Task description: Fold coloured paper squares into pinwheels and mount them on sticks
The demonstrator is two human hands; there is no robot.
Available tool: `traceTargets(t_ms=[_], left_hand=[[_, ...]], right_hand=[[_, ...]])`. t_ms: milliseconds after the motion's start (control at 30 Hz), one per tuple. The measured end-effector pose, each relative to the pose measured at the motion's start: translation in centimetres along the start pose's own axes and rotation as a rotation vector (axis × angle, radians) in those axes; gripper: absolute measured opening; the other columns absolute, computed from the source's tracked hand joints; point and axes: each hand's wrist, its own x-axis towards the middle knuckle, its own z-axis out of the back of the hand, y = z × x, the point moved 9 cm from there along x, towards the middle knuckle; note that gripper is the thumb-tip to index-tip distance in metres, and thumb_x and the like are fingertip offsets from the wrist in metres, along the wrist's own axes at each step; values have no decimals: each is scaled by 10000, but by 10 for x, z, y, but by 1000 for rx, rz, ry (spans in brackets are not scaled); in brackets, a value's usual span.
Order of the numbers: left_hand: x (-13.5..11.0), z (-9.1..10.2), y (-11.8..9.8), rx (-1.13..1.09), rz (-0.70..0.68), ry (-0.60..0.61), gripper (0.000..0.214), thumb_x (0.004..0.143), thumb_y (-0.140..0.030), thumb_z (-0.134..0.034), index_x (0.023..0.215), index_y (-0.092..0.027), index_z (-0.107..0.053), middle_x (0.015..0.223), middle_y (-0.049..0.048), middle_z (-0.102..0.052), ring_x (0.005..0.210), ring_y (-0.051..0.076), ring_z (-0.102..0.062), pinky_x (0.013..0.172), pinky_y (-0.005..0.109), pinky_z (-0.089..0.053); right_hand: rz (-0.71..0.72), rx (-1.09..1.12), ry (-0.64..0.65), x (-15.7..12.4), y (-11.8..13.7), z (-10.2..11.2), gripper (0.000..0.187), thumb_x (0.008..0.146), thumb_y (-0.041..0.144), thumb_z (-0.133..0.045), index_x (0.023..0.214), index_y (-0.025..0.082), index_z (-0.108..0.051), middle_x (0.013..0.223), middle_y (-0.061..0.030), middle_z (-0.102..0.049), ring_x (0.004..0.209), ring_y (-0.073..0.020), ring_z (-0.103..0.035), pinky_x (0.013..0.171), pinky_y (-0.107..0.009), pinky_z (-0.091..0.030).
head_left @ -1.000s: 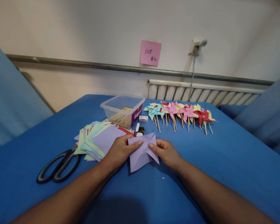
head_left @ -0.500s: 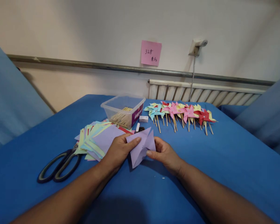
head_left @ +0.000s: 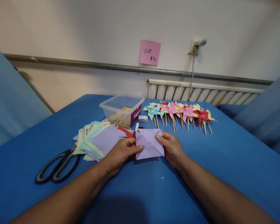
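A blue-covered table [head_left: 165,199] stretched toward a pale wall [head_left: 84,34]. Above it, the left hand [head_left: 123,151] and right hand [head_left: 174,150] held up a slit purple paper square [head_left: 150,149], each grip pinching one side, thumb in front. The sheet was probably light and bendy, apt to crease or tear at the slits; its uncut edges seemed the safest hold.
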Motion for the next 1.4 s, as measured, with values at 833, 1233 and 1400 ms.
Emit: traceTargets(t_ms=[833,1233,1400], left_hand=[[3,15,-3,-97,-66,-129,357,715,-323,-747,989,-113,-656,908,106,-720,784,212,-662,751,331,-490],[1,3,4,-123,25,-22,338,728,-289,-734,990,-86,-672,831,103,-703,702,167,-635,667,277,-500],[-2,-4,0,-197,10,42,381,769,-291,-695,1097,-103,-645,956,130,-704,801,192,-651,756,322,-521]], right_hand=[[54,-236,74,-5,-2,-14,367,625,421,-791,584,157,-538,530,51,-542,483,-63,-403,509,-219,-283],[99,-217,2,1,0,0,346,687,458,-738,666,172,-543,562,40,-560,495,-84,-438,514,-230,-314],[162,-336,11,2,7,-2,340,677,455,-739,658,171,-551,562,42,-559,506,-85,-441,520,-231,-320]])
